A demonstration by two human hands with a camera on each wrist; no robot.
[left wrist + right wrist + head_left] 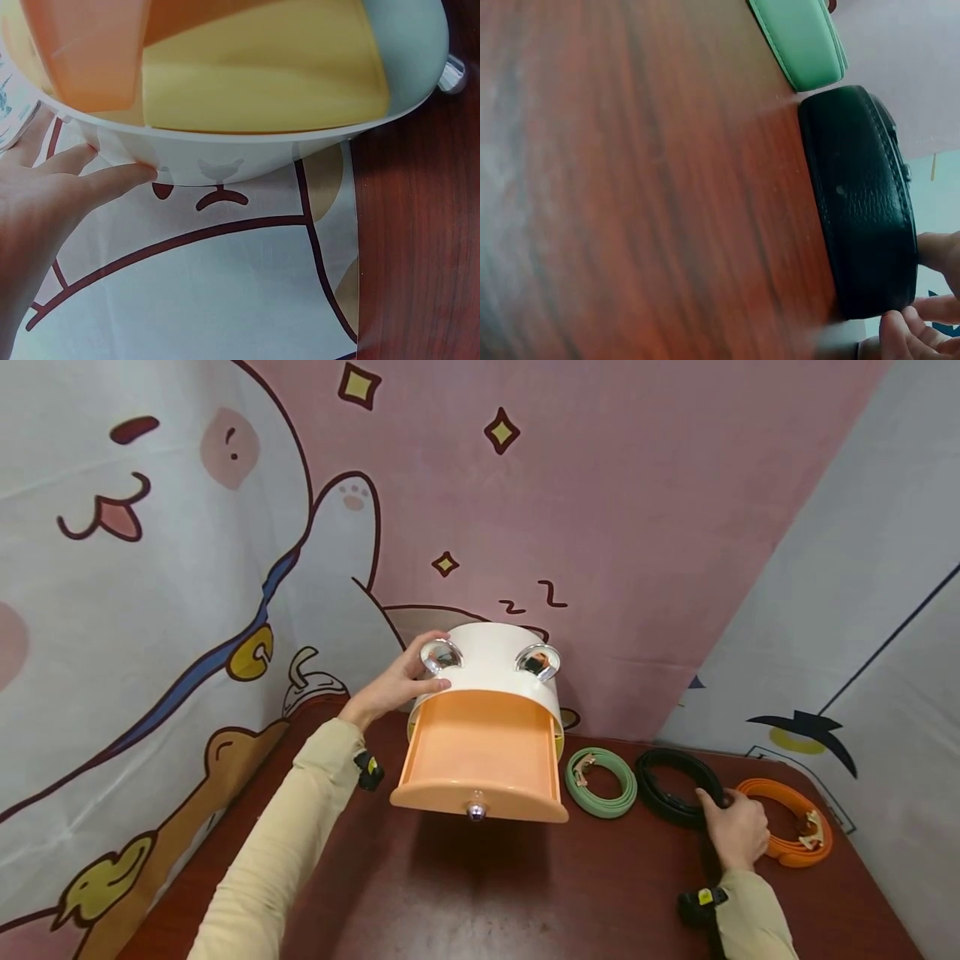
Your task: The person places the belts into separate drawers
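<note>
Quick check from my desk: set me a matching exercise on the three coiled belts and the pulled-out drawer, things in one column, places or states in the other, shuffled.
Things:
1. green belt
2. black belt
3. orange belt
4. orange drawer

Places or states:
A. farthest right on the table
B. pulled open, with nothing visible inside
C. right hand grips it
D. lies untouched next to the drawer

Pairs: 1-D, 2-C, 3-A, 4-B

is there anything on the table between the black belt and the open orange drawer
Yes. The coiled green belt lies on the table between the black belt, which the right hand touches, and the orange drawer.
</note>
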